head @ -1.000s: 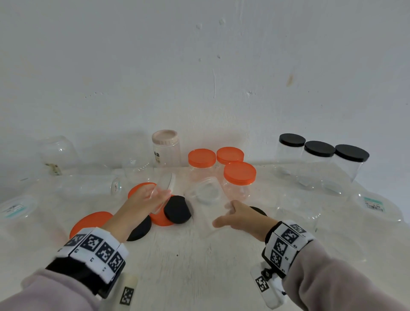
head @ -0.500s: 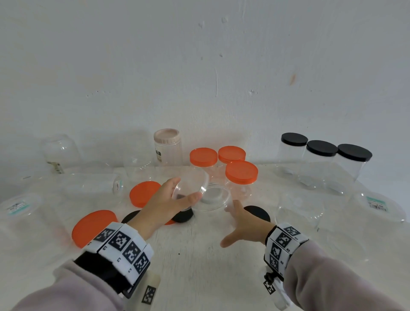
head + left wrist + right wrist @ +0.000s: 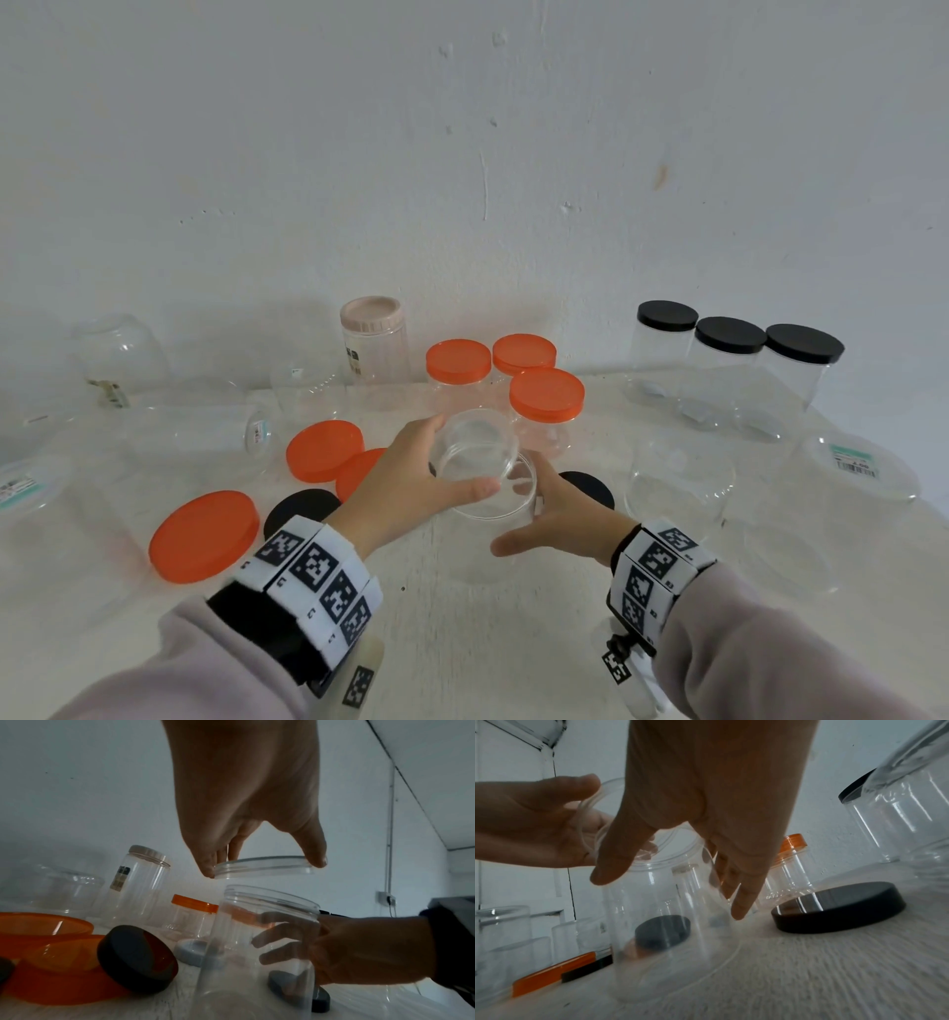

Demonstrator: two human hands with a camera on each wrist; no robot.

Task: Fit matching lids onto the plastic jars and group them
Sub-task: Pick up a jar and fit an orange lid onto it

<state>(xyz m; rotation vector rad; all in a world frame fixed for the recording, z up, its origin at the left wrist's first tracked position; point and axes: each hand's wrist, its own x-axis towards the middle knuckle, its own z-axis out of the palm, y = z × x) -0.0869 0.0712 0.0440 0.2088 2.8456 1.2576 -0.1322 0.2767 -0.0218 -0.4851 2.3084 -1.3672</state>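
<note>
A person's left hand (image 3: 246,787) pinches a clear lid (image 3: 264,865) by its rim between thumb and fingertips, holding it just above the open mouth of a clear jar (image 3: 259,943). The jar stands upright near the middle of the table (image 3: 462,642). The right hand (image 3: 342,949) wraps its curled fingers around the jar's side, steadying it. To seat the lid well, it probably needs lowering level and centred over the rim, then turning while the right-hand grip keeps the light jar from spinning or tipping.
</note>
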